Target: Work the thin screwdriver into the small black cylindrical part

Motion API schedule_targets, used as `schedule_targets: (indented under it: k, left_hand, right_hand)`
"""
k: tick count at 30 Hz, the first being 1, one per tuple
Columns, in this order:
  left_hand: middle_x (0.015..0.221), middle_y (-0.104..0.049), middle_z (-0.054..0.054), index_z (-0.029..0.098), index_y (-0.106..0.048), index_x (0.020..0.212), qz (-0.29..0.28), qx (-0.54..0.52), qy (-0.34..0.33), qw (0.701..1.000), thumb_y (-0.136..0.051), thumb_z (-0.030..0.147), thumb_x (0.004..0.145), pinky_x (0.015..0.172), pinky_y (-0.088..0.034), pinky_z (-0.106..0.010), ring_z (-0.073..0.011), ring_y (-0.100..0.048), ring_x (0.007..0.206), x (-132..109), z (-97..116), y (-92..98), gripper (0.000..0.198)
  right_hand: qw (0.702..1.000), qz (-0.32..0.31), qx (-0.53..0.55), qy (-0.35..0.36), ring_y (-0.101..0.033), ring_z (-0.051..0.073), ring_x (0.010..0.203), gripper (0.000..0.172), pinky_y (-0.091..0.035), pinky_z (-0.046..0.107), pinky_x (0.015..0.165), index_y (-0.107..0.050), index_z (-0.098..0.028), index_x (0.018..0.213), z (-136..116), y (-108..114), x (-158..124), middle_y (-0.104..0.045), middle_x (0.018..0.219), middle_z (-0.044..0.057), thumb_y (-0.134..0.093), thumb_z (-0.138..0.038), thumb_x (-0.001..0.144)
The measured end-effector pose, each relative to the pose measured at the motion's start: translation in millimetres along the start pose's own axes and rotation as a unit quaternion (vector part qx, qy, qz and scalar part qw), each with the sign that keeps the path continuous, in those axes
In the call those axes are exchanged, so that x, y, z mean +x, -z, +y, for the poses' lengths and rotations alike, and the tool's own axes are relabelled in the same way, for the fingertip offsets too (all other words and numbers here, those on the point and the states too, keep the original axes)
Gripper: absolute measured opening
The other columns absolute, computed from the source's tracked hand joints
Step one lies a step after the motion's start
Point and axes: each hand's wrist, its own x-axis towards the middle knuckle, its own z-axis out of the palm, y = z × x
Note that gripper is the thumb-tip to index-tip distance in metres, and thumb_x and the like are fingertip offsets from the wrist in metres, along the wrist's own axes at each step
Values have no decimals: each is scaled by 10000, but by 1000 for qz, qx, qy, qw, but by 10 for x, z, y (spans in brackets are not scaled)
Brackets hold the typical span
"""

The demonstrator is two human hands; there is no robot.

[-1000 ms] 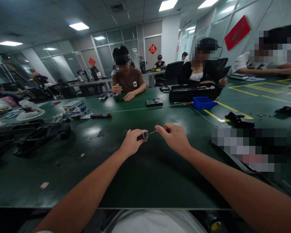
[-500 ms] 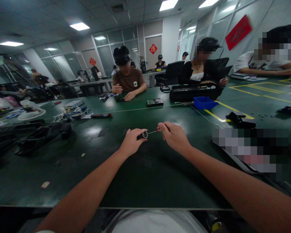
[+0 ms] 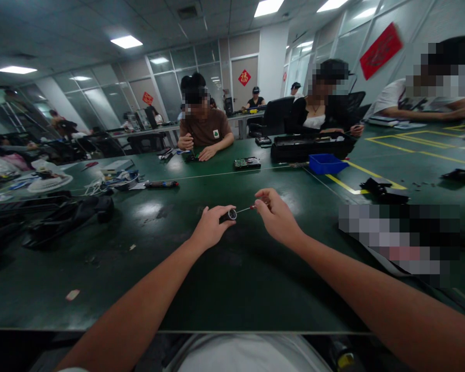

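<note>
My left hand [image 3: 211, 227] is closed around a small black cylindrical part [image 3: 231, 214], whose round, light-rimmed end faces to the right. Between the fingers of my right hand [image 3: 277, 217] sits a thin screwdriver [image 3: 251, 207] with a red collar and a slim metal shaft. The shaft points left, and its tip meets the round end of the black part. Whether the tip sits in a screw is too small to tell. Most of the screwdriver's handle is hidden by my right fingers. Both hands are held just over the green table [image 3: 232, 289].
A blue bin [image 3: 326, 164] stands beyond my right hand, beside a long black housing [image 3: 306, 150]. Farther off lies a circuit-board device [image 3: 247, 163]. Dark plastic parts [image 3: 72, 217] lie at left, black pieces [image 3: 385, 192] at right. Co-workers sit across the table.
The fingers of my right hand have loosened and shifted on the screwdriver, with the index finger now lifted. My left hand and the black part stay in place.
</note>
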Motion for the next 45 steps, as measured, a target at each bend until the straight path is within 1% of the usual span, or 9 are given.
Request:
schedule_targets:
  k: [4,7,10,15,21,27,36,41,45]
  left_hand:
    - [1289,-636,-53,305,-582,1309,15,6,-11,1000,-632,288,906,1192,-138,-618,-264,-547,1231,-6,27,19,406]
    - [1336,-610,-42,316,-568,1321,32,23,-53,998,-611,294,925,1213,-110,-583,-241,-514,1279,-12,87,57,399]
    - [1336,-610,-38,324,-567,1317,17,37,-52,998,-604,289,931,1210,-92,-605,-242,-513,1280,-10,121,71,390]
    - [1313,-620,-39,320,-572,1309,-5,50,-33,998,-612,276,926,1198,-107,-632,-242,-529,1260,-1,84,46,387]
    - [1285,-626,-33,333,-568,1322,3,68,-41,997,-617,283,925,1197,-126,-625,-234,-538,1238,0,75,35,403]
    - [1265,-626,-33,339,-558,1334,2,56,-36,998,-623,305,922,1186,-138,-633,-239,-533,1228,0,72,14,418]
    - [1235,-623,-56,320,-526,1386,-18,67,-31,997,-604,331,932,1160,-216,-609,-256,-535,1198,9,30,-25,461]
    - [1205,-630,-70,280,-541,1384,-45,70,-35,996,-609,317,926,1086,-367,-497,-255,-553,1154,36,-13,-38,464]
    - [1175,-635,-75,252,-564,1362,-38,56,-45,997,-628,297,914,1010,-437,-412,-235,-581,1099,49,-48,-38,454]
  right_hand:
    - [987,14,152,-57,-633,201,743,217,-532,380,737,-597,-217,885,69,-31,57,-662,804,49,-552,-429,896]
    - [944,28,289,-157,-610,197,642,258,-570,417,721,-581,-228,835,153,-15,125,-632,726,46,-512,-463,916]
    - [932,48,307,-188,-571,188,591,265,-578,409,673,-566,-235,793,213,12,169,-599,682,38,-547,-477,900]
    - [947,84,275,-146,-583,162,647,308,-544,348,654,-601,-216,825,210,-18,151,-623,749,25,-628,-522,845]
    - [967,62,232,-89,-600,155,653,313,-497,326,639,-606,-207,865,186,-45,111,-640,759,17,-590,-519,876]
    - [994,45,98,-26,-618,171,669,265,-491,330,656,-601,-206,882,71,5,57,-660,747,28,-507,-446,945]
    - [998,25,-28,47,-657,200,721,220,-473,332,672,-584,-204,964,33,2,-8,-690,787,43,-454,-380,982]
    - [996,21,-82,38,-646,210,706,216,-446,329,638,-584,-204,959,69,0,17,-685,786,52,-438,-361,979]
    - [995,31,-87,29,-641,213,707,226,-435,333,638,-583,-207,939,93,0,26,-684,795,56,-433,-372,980]
